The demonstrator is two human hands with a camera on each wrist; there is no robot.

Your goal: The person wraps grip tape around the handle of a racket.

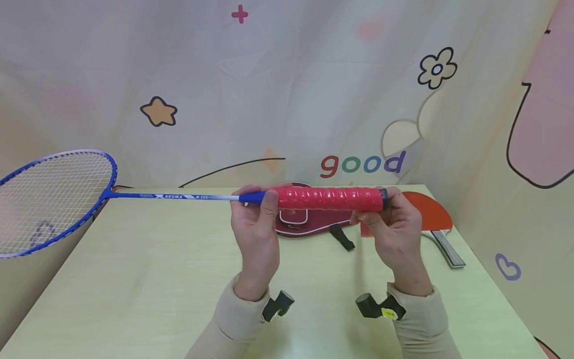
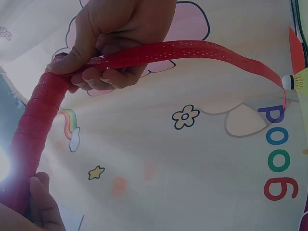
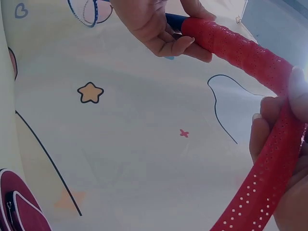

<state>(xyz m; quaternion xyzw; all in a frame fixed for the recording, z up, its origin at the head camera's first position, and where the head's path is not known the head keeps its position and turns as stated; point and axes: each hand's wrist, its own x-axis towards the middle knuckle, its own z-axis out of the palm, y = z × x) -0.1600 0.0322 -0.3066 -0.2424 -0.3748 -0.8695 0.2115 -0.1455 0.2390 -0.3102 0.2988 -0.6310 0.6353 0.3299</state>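
Observation:
A blue and white badminton racket (image 1: 170, 196) is held level above the table, its strung head out to the left. Red perforated grip tape (image 1: 332, 198) wraps the handle in overlapping turns, up to the dark butt cap (image 1: 384, 199). My left hand (image 1: 256, 239) grips the racket where the blue cone (image 1: 252, 198) meets the wrapping, thumb in front. At the butt end, my right hand (image 1: 400, 237) pinches the tape against the handle. A loose tail of the tape (image 2: 192, 50) runs out from under the right fingers and hangs in a curve in the left wrist view.
Behind the handle lies a maroon racket case (image 1: 320, 224) with white piping, a short black strap (image 1: 342, 237) beside it. A red table tennis paddle (image 1: 428, 209) lies at the table's right. A shuttlecock (image 2: 288, 82) shows in the left wrist view. Printed cloth walls (image 1: 287, 99) enclose the table.

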